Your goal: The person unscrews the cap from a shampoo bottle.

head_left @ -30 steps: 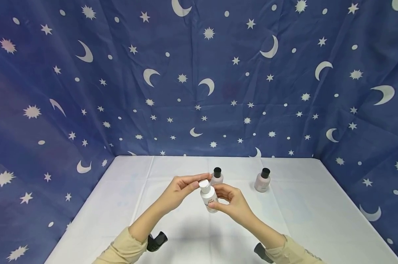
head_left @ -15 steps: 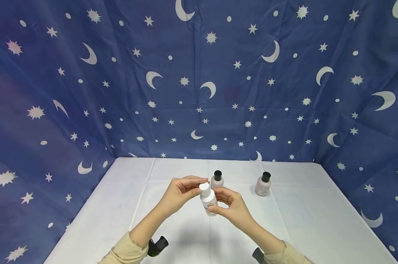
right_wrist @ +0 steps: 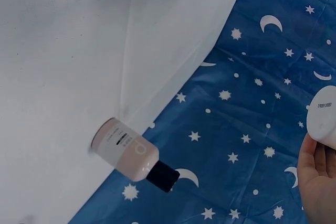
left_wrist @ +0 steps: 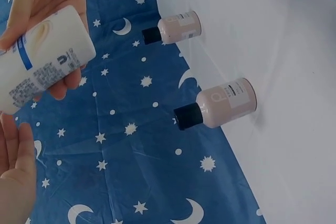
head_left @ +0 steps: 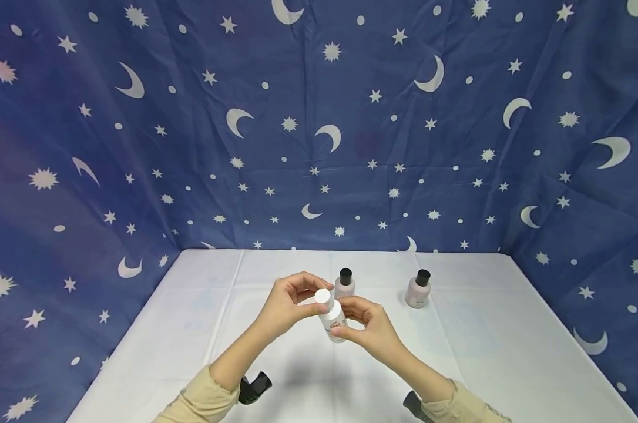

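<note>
A white plastic bottle [head_left: 332,321] with a white cap [head_left: 323,296] is held tilted above the table. My right hand [head_left: 370,325] grips its body, thumb in front and fingers behind. My left hand [head_left: 289,304] pinches around the cap, its thumb in front and fingers curved behind. In the left wrist view the bottle [left_wrist: 50,56] shows a blue band and small print. Its round base [right_wrist: 321,115] shows in the right wrist view. Behind the bottle, a pinkish bottle with black cap [head_left: 345,285] stands partly hidden.
A second pinkish bottle with black cap [head_left: 418,291] stands farther right on the white-covered table [head_left: 509,346]. A blue curtain with moons and stars [head_left: 276,147] hangs at the back and sides. Black wrist devices [head_left: 254,388] sit under the forearms.
My left fingers, stretched out over the cap a second ago, have curved, and the thumb has come onto the cap. The right hand keeps its grip on the white bottle.
</note>
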`<state>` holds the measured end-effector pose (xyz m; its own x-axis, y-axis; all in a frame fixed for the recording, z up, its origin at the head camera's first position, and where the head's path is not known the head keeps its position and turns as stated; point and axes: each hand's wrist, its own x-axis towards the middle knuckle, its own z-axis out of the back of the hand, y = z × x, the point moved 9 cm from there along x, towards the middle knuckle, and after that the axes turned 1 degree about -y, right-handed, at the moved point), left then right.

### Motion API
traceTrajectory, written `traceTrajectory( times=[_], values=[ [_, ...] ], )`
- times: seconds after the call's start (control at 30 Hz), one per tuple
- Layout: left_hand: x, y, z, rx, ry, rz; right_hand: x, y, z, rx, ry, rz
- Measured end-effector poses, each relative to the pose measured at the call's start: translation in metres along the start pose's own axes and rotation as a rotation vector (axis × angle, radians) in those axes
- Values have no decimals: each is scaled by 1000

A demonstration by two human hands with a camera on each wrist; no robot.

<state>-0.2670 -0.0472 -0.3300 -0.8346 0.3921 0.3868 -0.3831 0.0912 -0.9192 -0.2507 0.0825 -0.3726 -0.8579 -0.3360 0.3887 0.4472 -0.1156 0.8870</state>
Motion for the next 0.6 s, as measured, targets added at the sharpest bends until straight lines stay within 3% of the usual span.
traceTrajectory(
  times=[0.4, 0.6],
  values=[
    [-1, 0, -3, 36, 69, 3, 2, -1, -1, 20, 6, -5],
    [-3, -1, -2, 33, 156, -61, 2, -1, -2, 26, 7, -5]
  ],
)
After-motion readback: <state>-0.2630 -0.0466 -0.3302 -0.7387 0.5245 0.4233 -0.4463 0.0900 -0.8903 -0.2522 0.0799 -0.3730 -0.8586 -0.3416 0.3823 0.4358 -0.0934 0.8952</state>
